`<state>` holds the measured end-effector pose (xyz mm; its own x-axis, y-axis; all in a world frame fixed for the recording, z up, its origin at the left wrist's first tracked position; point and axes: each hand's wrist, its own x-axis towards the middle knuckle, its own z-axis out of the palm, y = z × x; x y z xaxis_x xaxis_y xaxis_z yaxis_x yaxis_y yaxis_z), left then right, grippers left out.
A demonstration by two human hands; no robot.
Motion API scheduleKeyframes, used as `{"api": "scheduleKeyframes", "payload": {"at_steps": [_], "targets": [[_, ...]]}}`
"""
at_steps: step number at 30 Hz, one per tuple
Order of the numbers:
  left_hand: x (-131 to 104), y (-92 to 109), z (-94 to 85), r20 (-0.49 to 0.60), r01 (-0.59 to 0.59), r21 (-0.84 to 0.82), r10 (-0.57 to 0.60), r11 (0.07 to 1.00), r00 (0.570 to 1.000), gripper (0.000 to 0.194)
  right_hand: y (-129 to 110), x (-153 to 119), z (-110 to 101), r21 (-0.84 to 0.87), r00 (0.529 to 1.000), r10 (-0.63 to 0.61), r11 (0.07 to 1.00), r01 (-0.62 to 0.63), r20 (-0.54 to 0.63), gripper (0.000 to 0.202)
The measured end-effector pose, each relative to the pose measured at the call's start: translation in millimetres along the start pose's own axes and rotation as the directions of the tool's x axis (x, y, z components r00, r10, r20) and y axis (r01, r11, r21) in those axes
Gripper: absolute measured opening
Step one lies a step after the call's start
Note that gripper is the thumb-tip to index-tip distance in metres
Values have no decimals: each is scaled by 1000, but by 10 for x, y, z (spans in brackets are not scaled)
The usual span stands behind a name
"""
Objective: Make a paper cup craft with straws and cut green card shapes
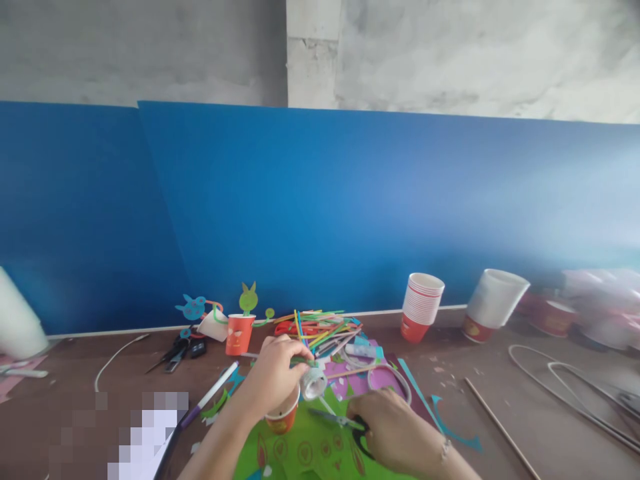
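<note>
My left hand is above a red paper cup, thumb and fingers pinched on a thin green strip. A roll of clear tape is just to the right of its fingertips. My right hand is closed around the black handles of scissors, whose blades point left toward the cup. Below both hands lies green paper with red drawn ears, hearts and circles. Purple paper with cut pieces is behind it.
Colourful sticks are piled behind the hands. A cup with a green paper figure stands back left. Stacked cups stand back right. A marker lies left, a wooden stick right.
</note>
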<state>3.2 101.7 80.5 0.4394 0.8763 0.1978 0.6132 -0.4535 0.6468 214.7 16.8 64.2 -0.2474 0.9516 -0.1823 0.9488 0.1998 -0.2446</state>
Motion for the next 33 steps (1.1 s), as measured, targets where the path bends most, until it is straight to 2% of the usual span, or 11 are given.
{"api": "scheduleKeyframes", "payload": {"at_steps": [4, 6, 9, 15, 21, 28, 33], "targets": [[-4, -39, 11, -36, 21, -20, -22, 1000, 999, 21, 173, -100, -222, 89, 1000, -1, 996, 0, 16, 43], [-1, -36, 2, -35, 23, -15, -23, 1000, 999, 21, 207, -136, -341, 100, 1000, 15, 995, -16, 10, 40], [4, -4, -12, -17, 8, 6, -8, 1000, 1000, 19, 192, -137, -445, 127, 996, 27, 992, -16, -82, 33], [1, 66, -19, 74, -130, 10, 129, 992, 989, 20, 74, -18, -371, 164, 982, -33, 984, 64, -184, 34], [-6, 107, -46, 93, -151, 8, 150, 988, 984, 17, 67, 9, -379, 172, 980, -46, 982, 80, -195, 32], [-16, 154, -83, 21, -222, -39, 222, 974, 975, 16, 48, -41, -464, 251, 983, -27, 965, 73, -182, 27], [-11, 122, -59, -90, -198, -93, 190, 976, 978, 9, 69, -38, -463, 208, 981, 4, 977, 37, -195, 25]]}}
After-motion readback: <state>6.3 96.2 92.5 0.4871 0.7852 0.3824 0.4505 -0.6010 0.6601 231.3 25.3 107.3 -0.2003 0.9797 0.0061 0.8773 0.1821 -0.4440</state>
